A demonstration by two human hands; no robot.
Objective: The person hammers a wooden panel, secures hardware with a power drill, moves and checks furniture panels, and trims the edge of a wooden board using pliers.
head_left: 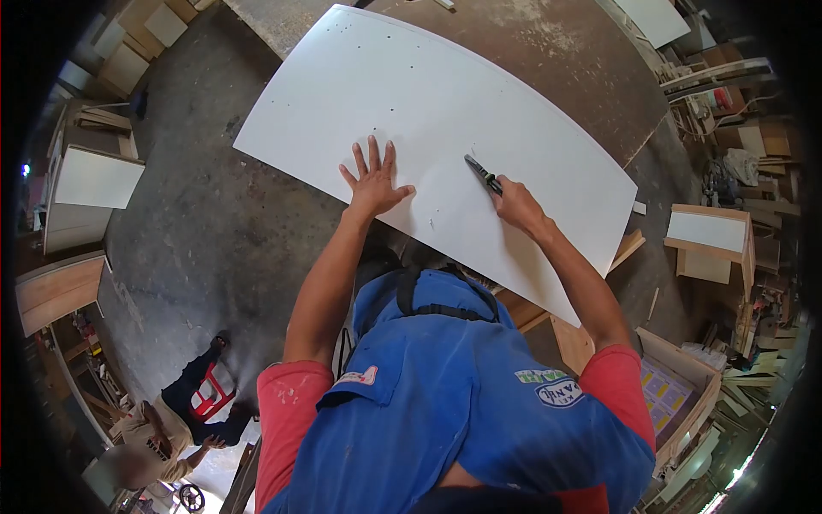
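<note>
A large white panel (445,111) lies flat in front of me, dotted with small dark marks or holes towards its far left part. My left hand (374,184) rests on it near the close edge, palm down with fingers spread. In my right hand (516,204) is a narrow dark hand tool with green marks (481,171); whether it is a knife or pliers I cannot tell. Its tip points up and left, at or just over the panel's surface. The fingers of that hand wrap round the handle.
A brown sheet (565,73) lies beyond the panel. At the lower left a person (175,420) sits near a red stool (210,396). Wooden boxes (711,236) and offcuts line the right side; a white-faced cabinet piece (98,178) stands on the left.
</note>
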